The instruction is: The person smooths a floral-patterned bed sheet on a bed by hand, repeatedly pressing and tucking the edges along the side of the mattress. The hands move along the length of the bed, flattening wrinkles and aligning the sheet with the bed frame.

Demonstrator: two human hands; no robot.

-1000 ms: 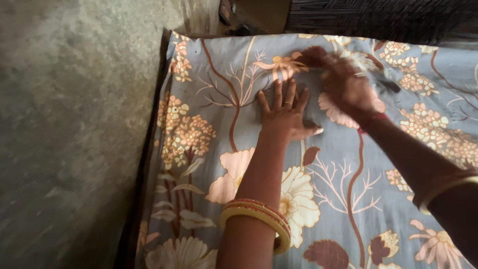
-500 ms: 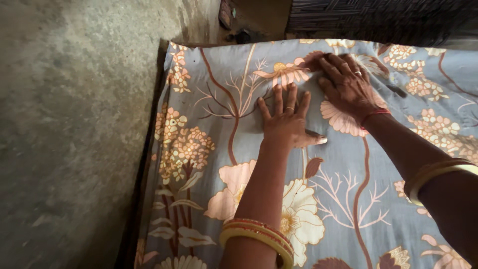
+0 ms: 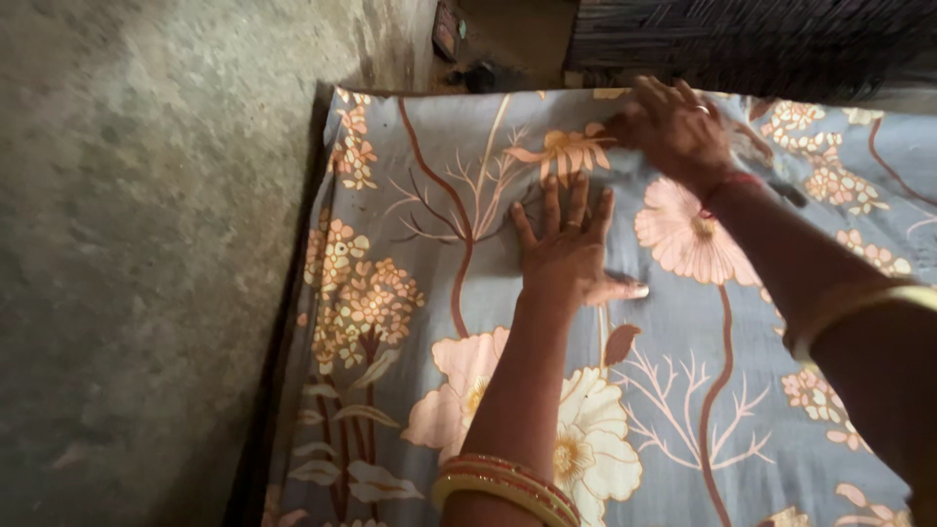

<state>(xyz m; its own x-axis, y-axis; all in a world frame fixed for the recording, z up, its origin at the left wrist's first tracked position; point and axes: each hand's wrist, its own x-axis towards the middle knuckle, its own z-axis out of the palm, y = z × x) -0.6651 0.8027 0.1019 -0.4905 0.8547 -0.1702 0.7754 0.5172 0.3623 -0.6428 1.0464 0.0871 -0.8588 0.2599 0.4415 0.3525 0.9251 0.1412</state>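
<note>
Bedsheet [image 3: 410, 322], grey-blue with big peach and cream flowers and brown branches, lies spread over the bed and reaches its edge beside the grey concrete floor [image 3: 137, 273]. I see my left hand [image 3: 566, 256] pressed flat on the sheet near the middle, fingers [image 3: 552, 203] splayed wide and straight, thumb out to the side, holding nothing. My right hand [image 3: 673, 127] rests farther up by an orange flower, fingers loosely curled onto the cloth; I cannot tell whether they pinch a fold. Gold and red bangles [image 3: 508, 488] circle the left wrist, and a red thread [image 3: 727, 183] the right.
</note>
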